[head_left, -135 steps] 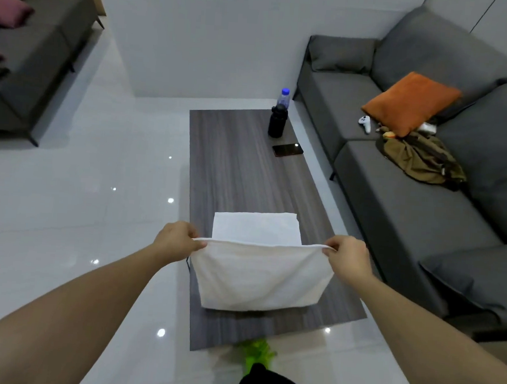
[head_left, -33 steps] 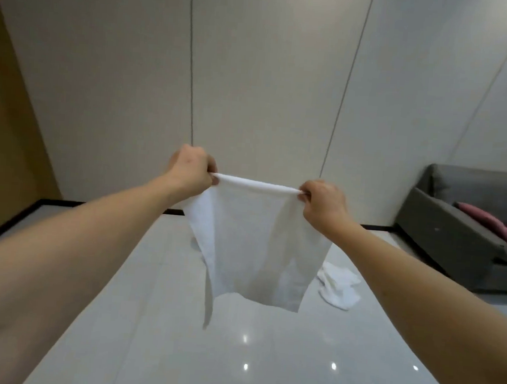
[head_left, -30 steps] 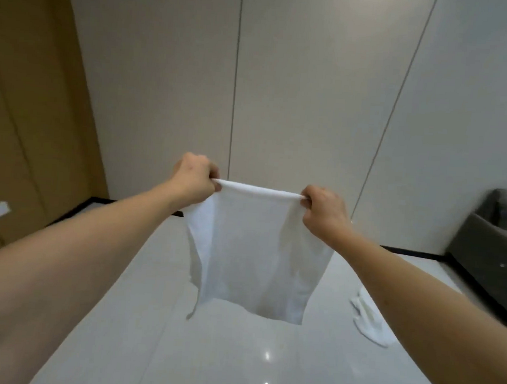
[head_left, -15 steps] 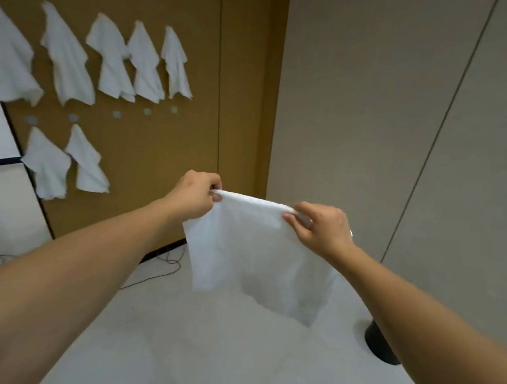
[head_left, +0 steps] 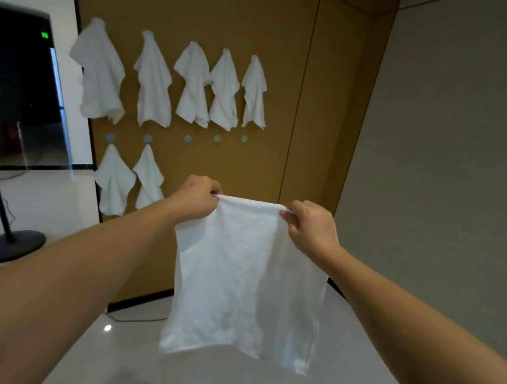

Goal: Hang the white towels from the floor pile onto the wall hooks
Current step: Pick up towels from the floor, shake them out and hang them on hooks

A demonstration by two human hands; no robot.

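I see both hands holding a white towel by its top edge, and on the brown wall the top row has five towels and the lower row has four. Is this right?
Not quite. The head view shows both hands, left hand and right hand, holding the white towel by its top edge, and five towels in the top row, but the lower row has two, not four.

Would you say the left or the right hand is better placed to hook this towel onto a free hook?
Probably the left hand: it pinches the towel on the side nearer the free hooks.

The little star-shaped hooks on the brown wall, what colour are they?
Pale blue. The bare star-shaped hooks show best in the head view, in the row under the upper hung towels.
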